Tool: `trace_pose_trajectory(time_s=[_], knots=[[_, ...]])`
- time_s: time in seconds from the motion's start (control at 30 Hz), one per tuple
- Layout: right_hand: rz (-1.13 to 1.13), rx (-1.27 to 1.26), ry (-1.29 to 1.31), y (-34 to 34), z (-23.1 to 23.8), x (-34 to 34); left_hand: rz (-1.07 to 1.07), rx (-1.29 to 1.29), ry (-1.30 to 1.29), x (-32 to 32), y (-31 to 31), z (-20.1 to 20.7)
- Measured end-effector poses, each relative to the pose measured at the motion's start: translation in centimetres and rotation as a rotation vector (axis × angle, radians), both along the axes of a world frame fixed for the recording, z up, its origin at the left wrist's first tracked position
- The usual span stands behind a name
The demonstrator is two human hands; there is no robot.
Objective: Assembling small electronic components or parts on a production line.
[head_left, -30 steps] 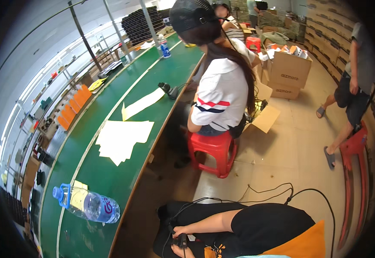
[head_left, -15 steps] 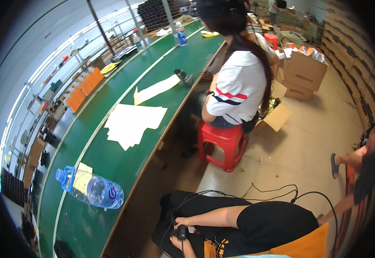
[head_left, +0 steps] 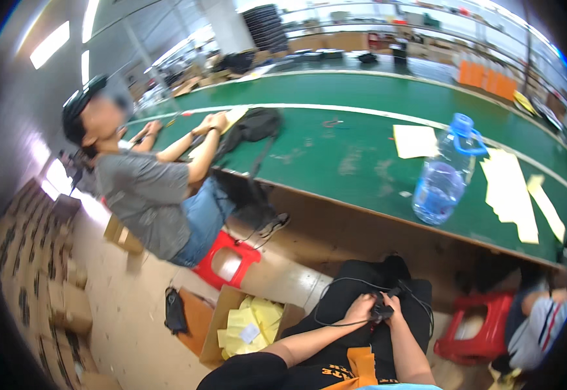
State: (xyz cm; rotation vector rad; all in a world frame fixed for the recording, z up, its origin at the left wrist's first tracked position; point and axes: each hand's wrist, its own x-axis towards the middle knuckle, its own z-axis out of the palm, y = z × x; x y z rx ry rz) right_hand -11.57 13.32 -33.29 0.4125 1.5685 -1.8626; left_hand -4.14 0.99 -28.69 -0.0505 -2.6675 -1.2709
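Note:
Over my lap, my left hand (head_left: 361, 308) and my right hand (head_left: 393, 308) are close together, both closed around a small black device (head_left: 381, 312) with a cable. The black cable (head_left: 345, 281) loops from the device over my dark trousers. Fingers hide part of the device, so its exact kind does not show. Beyond my knees runs the edge of a long green table (head_left: 309, 153). On it stands a large clear bottle (head_left: 441, 185) with a blue cap and handle, beside fanned yellowish sheets (head_left: 509, 195).
An open carton (head_left: 222, 312) with crumpled yellow paper (head_left: 251, 328) sits on the floor at my left. A person in grey (head_left: 147, 201) sits on a red stool (head_left: 228, 260) farther left. Another red stool (head_left: 478, 328) and a person's sleeve (head_left: 543, 328) are at right.
My view has swung left, so the bottle and sheets now appear on the right, and the person in grey has come into sight. My hands still hold the black device.

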Motion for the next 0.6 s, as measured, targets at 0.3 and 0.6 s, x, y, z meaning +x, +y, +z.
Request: trace_pose_trajectory(time_s=[0.3,0.6], knots=[[-0.004,-0.167,-0.039,0.2,0.5,0.1,-0.045,-0.007,-0.021,0.4,0.2,0.1],[-0.027,-0.199,-0.040,0.3,0.4,-0.1,-0.079,0.006,0.019,0.1,0.0,0.3]])
